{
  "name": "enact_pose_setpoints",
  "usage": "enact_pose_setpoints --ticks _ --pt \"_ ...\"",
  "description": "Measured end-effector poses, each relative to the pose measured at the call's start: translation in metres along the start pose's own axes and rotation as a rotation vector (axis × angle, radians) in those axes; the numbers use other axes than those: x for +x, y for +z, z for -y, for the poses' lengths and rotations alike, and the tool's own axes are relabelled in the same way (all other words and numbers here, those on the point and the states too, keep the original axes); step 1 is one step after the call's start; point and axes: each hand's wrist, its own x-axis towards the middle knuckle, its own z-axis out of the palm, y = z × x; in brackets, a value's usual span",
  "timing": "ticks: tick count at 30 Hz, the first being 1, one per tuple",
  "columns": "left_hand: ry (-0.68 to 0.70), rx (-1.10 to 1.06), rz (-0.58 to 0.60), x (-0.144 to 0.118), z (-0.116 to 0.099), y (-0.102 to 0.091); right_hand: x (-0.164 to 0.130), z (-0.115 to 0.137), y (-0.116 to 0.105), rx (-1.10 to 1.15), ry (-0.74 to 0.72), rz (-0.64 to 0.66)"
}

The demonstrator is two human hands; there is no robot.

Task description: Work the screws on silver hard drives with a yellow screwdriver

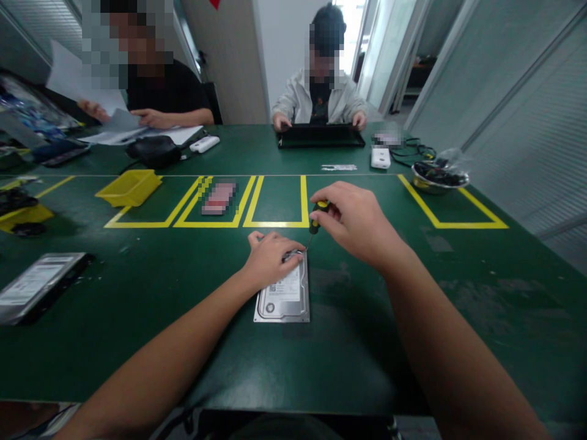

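A silver hard drive (282, 308) with a white label lies flat on the green table in front of me. My left hand (270, 260) is over its far end and grips it there, covering part of the label. In my right hand (351, 214) is a black-and-yellow screwdriver (314, 223), pinched by the handle and slightly tilted. Its thin shaft points down to the drive's far right corner, close to my left fingertips. Whether the tip sits in a screw is too small to tell.
Another hard drive (43, 284) lies at the left. Yellow tape outlines mark the table (183, 360); a yellow bin (131, 188) and a metal bowl (440, 180) of dark items stand beyond. Two people sit opposite, one holding papers (82, 85), one a black tray-like panel (321, 135).
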Motion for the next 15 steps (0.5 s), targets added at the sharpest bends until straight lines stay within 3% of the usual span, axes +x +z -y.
enact_pose_setpoints --ticks 15 --pt "-0.009 -0.001 0.019 -0.0004 -0.0002 -0.0013 0.0001 0.0006 0.0004 0.018 0.013 0.011"
